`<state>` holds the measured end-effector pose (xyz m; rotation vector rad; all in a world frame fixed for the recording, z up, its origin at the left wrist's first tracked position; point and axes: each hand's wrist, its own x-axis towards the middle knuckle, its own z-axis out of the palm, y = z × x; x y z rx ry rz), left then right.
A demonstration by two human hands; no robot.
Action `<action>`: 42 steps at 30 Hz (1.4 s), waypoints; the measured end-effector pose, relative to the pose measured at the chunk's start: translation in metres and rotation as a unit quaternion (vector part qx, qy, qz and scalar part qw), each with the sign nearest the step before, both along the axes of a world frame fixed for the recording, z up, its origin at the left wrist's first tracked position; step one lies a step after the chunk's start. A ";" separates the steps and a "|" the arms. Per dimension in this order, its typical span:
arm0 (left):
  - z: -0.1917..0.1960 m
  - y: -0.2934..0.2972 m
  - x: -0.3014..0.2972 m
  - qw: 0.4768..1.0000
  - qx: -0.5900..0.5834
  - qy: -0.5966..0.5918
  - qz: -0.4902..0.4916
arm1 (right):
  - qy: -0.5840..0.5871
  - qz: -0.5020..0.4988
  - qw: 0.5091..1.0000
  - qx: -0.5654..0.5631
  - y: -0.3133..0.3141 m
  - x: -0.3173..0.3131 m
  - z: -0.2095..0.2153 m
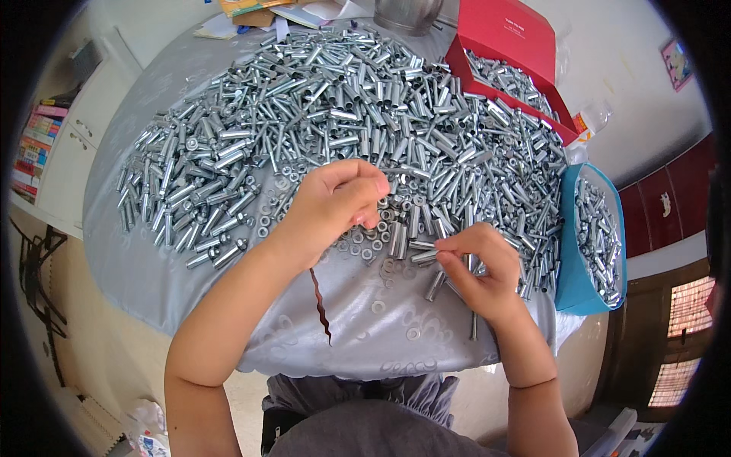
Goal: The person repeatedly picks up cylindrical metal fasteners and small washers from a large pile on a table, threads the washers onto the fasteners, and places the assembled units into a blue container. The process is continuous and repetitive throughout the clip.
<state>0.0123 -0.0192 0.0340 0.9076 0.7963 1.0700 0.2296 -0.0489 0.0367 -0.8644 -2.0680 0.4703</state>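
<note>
Over the near middle of a big heap of silvery metal sleeves and bolts [365, 91], my left hand [339, 199] is closed, its fingers curled in. Small washers and nuts lie around its fingertips; whatever it pinches is too small to make out. To the right and nearer to me, my right hand [487, 273] pinches with thumb and index finger beside a short metal sleeve [423, 257]. Whether that sleeve is in the pinch or lies behind it, I cannot tell. Loose flat washers [378, 306] lie on the grey cloth between my arms. A long bolt [474, 327] lies by my right wrist.
An open red box [560, 122] of metal parts stands at the back right. A blue container [572, 251] full of parts sits at the table's right edge. The grey tablecloth [282, 343] has a jagged tear [320, 308]. Papers [320, 11] and a metal pot [407, 15] stand at the back.
</note>
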 end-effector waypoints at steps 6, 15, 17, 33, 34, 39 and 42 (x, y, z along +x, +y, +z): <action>-0.005 0.008 -0.010 0.994 -0.003 -0.105 0.040 | -0.095 0.029 0.995 -0.003 0.000 -0.015 -0.003; 0.000 0.009 -0.017 0.988 0.020 -0.150 0.026 | -0.267 0.054 0.961 0.053 0.006 -0.049 0.000; -0.002 0.011 -0.019 0.986 0.016 -0.162 0.023 | -0.277 0.050 0.958 0.057 0.007 -0.055 -0.002; -0.003 0.009 -0.017 0.996 0.048 -0.064 0.048 | -0.300 0.030 0.952 0.044 0.001 -0.074 0.000; -0.003 0.009 -0.016 0.996 0.045 -0.058 0.047 | -0.290 0.036 0.955 0.042 0.001 -0.073 0.000; -0.003 0.008 -0.013 0.997 0.045 -0.048 0.037 | -0.246 0.163 0.955 0.045 0.003 -0.062 -0.012; -0.003 0.007 -0.010 0.997 0.042 -0.047 0.038 | -0.253 0.149 0.955 0.047 -0.002 -0.056 -0.011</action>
